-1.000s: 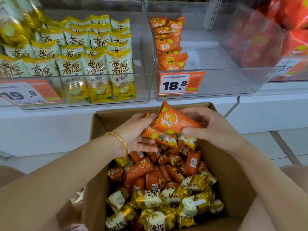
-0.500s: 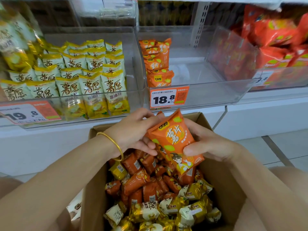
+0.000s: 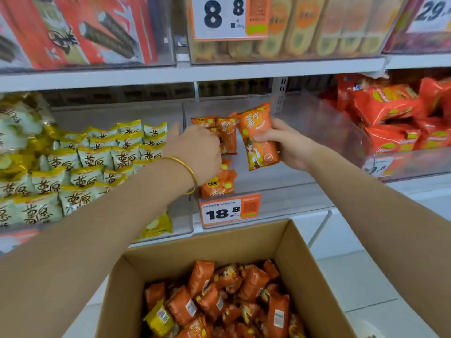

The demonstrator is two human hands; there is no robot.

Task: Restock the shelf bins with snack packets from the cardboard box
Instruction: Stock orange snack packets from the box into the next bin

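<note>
Risk at this moment sits mostly with the row of packets point(image 3: 225, 132) standing at the left side of the clear bin point(image 3: 280, 176). The right hand point(image 3: 290, 147) holds one orange packet point(image 3: 258, 140) upright inside the bin, just beside that row, its fingers curled round the right edge. The left hand point(image 3: 197, 150) reaches to the row with its back toward the camera. Its fingers are hidden, so I cannot tell if it grips a packet or only steadies them.

The row is short and has nothing to lean on at its right side, because most of the bin floor is bare. If the orange packet goes in tilted, or the left hand leaves too early, I think the row could fall over toward the empty side. A grip on one edge of smooth film may also let the packet twist or slip. The front packet point(image 3: 219, 181) lies low, just behind the price tag point(image 3: 229, 211) and close under the left wrist, which could knock it.

In the cardboard box point(image 3: 210, 237) a yellow packet point(image 3: 158, 318) lies among the orange ones. A hasty grab could bring the wrong kind to this bin.
</note>
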